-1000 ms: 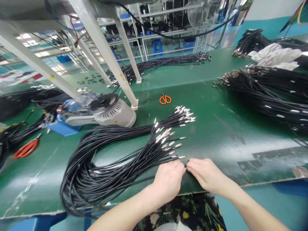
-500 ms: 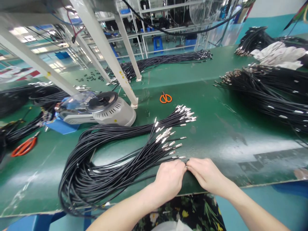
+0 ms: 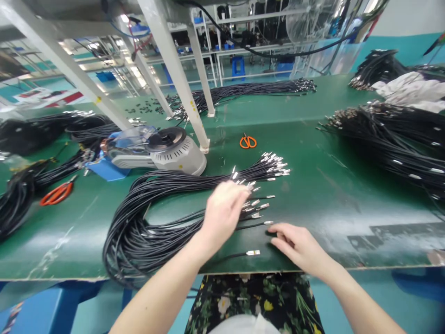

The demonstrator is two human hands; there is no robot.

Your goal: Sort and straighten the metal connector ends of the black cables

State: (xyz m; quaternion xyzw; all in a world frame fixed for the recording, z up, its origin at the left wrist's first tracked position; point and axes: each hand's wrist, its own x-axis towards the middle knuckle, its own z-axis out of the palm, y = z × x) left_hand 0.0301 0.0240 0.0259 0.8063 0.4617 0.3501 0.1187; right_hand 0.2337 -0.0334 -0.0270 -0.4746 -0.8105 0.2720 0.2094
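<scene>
My left hand [image 3: 224, 204] is over the metal-tipped ends of a looped bundle of black cables [image 3: 120, 232]. Its fingers are curled together among those ends, and what they grip, if anything, is hidden. My right hand [image 3: 301, 246] rests low by the table's front edge, thumb and forefinger apart with nothing between them. Just off its fingertips lies the silvery tip [image 3: 268, 223] of one cable. A single cable end with a metal connector [image 3: 253, 253] lies closer to me, apart from the bundle.
Behind the bundle stands a grey tape dispenser [image 3: 179, 155]. Orange-handled scissors [image 3: 248, 141] lie farther back, and another orange-handled tool [image 3: 57, 192] is at left. More black cables [image 3: 392, 144] are heaped at right. White posts [image 3: 177, 74] rise from the green table [image 3: 323, 195].
My hands were together at the front edge, pinching a small cable tip. My left hand has moved up and left onto the bundle's ends; the right has opened, and a cable end lies free between them.
</scene>
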